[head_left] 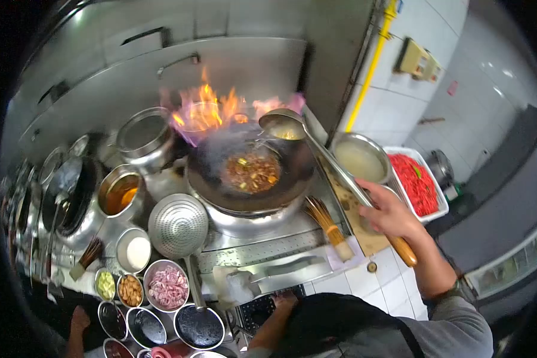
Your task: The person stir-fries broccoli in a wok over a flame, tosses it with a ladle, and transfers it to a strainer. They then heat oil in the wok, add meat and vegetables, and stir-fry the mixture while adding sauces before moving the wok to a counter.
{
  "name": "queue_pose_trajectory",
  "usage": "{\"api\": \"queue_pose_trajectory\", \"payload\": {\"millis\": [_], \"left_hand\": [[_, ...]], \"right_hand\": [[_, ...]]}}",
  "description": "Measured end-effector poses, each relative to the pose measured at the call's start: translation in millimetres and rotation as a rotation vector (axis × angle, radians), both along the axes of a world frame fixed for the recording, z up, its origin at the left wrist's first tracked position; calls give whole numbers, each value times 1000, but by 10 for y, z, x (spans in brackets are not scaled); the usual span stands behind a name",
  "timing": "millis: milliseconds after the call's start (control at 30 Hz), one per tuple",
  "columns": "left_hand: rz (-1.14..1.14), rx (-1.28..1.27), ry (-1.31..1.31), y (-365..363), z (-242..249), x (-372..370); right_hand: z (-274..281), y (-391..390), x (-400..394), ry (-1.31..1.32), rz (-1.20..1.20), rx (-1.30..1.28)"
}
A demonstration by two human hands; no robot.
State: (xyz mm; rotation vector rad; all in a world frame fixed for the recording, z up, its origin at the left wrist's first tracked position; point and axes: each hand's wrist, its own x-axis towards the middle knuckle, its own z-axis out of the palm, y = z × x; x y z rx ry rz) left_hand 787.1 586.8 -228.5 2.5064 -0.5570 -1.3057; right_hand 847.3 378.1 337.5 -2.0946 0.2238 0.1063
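Note:
My right hand (388, 209) is closed round the handle of a long metal ladle (331, 158). The ladle's bowl, with some liquid in it, hangs over the right rear of a dark wok (215, 188). Inside the wok lies browned, chopped food (253, 172) with yellow and green bits, under thin smoke. Tall flames (206, 110) rise at the wok's back edge. My left hand (285, 298) is low in the middle, by the stove's front edge and right of a pale cloth (232, 286); its fingers are too unclear to read.
A perforated skimmer (178, 225) lies left of the wok, near bowls of sliced onion (167, 286) and other ingredients. To the right are a bamboo brush (330, 230), a pot of cloudy liquid (360, 160) and a tray of red shreds (416, 184). Another person's hand (80, 318) shows at lower left.

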Motion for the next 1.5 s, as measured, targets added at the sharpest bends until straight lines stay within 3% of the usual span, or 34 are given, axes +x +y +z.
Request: {"api": "queue_pose_trajectory", "payload": {"millis": [33,133,300,333,433,467,500,533,600,700,767,867,967,1000,1133,1233,1267,1367,1467,1500], "left_hand": [[43,-1,-43,-6,318,-22],[76,76,-68,-80,329,60],[181,85,-140,-109,153,-83],[191,107,-98,-128,112,-45],[278,28,-335,-133,163,-179],[235,-49,-157,-183,103,-134],[238,-155,-60,-113,357,-101],[298,-304,-23,55,1103,-49],[521,-517,-77,320,2437,-56],[1083,-466,-437,590,3524,-93],[1184,-381,-837,848,3294,14],[961,-232,-1143,1222,2679,306],[1114,-268,-687,1120,3216,509],[1187,-224,-539,1178,3088,557],[1092,-397,-651,1379,2552,609],[1147,-392,-660,1414,2765,567],[1082,-312,-556,1499,2777,571],[1716,-1366,99,1206,3309,570],[1806,-1653,638,1019,3502,924],[1799,-1493,507,892,3569,1086]], "right_hand": [[21,52,248,-26,45,-114],[201,-97,808,-245,273,-384],[897,-49,932,-65,243,-441],[849,-185,988,-81,268,-369],[610,-458,1023,-20,227,-130],[381,-603,1092,-4,227,32],[80,-678,1130,38,177,222],[-207,-725,1128,81,122,418],[-768,-752,1116,132,186,52],[-1141,-902,1237,169,152,245],[-1216,-840,1371,152,144,190],[-1410,-635,1629,106,123,212],[-1402,-322,1600,194,134,357],[-1423,-361,1518,207,182,399],[-1187,-391,1177,172,213,334],[-1114,-401,1122,69,152,273],[-1120,-446,1112,82,141,369],[-936,-496,1057,112,118,497],[-1056,-536,1026,73,118,578],[-1078,-531,1011,59,127,598]]}}
